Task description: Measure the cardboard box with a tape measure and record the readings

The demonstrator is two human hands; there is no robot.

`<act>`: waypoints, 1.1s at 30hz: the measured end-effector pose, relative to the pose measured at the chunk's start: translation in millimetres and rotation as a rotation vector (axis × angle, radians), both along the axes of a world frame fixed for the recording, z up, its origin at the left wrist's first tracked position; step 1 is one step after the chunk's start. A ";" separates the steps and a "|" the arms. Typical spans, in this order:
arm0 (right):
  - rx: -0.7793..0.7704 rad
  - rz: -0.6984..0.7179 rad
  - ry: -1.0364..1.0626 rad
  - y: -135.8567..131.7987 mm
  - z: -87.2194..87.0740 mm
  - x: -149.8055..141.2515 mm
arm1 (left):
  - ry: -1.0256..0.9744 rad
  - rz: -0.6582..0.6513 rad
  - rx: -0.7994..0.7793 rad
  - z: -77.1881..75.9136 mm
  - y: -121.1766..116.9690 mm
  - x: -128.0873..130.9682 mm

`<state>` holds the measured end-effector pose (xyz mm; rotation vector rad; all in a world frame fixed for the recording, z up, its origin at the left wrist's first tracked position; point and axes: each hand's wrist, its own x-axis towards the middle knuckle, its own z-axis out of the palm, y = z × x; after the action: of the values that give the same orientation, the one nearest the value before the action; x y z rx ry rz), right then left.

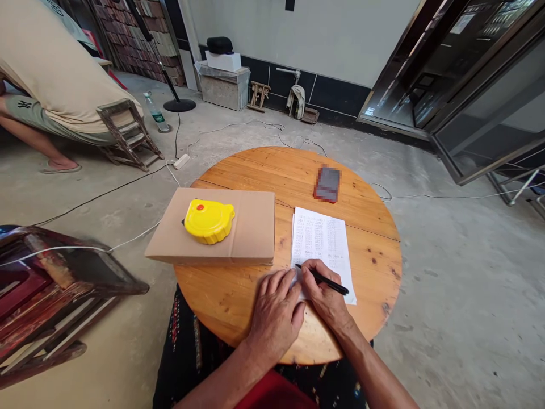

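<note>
My right hand (324, 289) grips a black pen (330, 280), its tip down near the left edge of a white sheet of paper (326, 227). Columns of handwriting fill much of the sheet. My left hand (276, 315) lies flat, fingers extended, on the round wooden table (230, 295), its fingertips at the paper's lower left corner. Left of the paper sits a closed cardboard box (255, 227), and on top of it rests a yellow plastic case with a red button (208, 220), shaped like a tape measure.
A blurred dark object with a red edge (327, 184) lies toward the table's far side. Wooden chairs (46, 295) stand at left. Beyond are a seated person (63, 74), a water bottle (157, 113), a stand base (179, 105) and a power strip (181, 161) with cables across the floor.
</note>
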<state>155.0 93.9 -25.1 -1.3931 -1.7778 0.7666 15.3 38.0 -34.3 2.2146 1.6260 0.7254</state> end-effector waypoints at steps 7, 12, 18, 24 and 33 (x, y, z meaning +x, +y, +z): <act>0.013 0.010 -0.019 -0.7 -0.9 -0.6 | -0.002 0.001 0.002 1.1 1.2 0.0; 0.014 -0.011 -0.018 -0.3 -2.0 0.8 | -0.003 0.006 0.000 1.0 0.9 0.4; 0.026 0.008 -0.003 -1.2 -1.1 1.4 | -0.005 0.001 0.003 1.9 1.2 0.1; 0.022 -0.011 -0.006 -1.1 0.1 -0.1 | -0.006 0.006 0.007 2.5 1.6 0.6; 0.019 0.010 -0.025 -1.7 -0.7 0.8 | 0.002 0.003 -0.003 2.9 1.5 -0.2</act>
<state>155.8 92.2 -25.8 -1.3879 -1.8082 0.7389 15.1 39.5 -31.3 2.2123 1.6306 0.7218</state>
